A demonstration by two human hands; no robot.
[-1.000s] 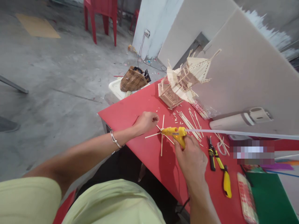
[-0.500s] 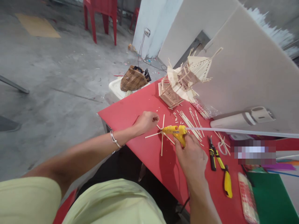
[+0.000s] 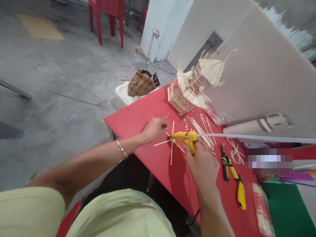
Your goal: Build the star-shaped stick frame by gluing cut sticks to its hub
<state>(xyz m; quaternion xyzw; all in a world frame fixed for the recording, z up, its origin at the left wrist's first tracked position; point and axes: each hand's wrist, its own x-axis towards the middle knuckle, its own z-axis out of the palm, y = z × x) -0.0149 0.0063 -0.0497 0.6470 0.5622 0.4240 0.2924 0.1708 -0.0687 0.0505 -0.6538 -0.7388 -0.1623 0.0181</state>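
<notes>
My right hand (image 3: 202, 166) is wrapped round a yellow hot glue gun (image 3: 185, 138) with a long clear glue stick (image 3: 256, 138) running out of its back to the right. The gun's nozzle touches the centre of a star of thin wooden sticks (image 3: 171, 144) lying flat on the red table (image 3: 153, 112). My left hand (image 3: 154, 128), fingers curled in a pinch, presses on one stick of that star from the left. A silver bracelet sits on my left wrist.
A stick-built model house (image 3: 195, 84) stands at the table's far side against a white board (image 3: 261, 72). Loose sticks (image 3: 201, 128), yellow-handled pliers (image 3: 233, 177), a packet of sticks (image 3: 263, 210) and a green sheet (image 3: 286, 210) lie to the right. A checked bag (image 3: 141, 84) sits on a white stool.
Almost nothing differs: the view has drifted slightly, and both hands stay at the stick star with the glue gun's nozzle on its centre.
</notes>
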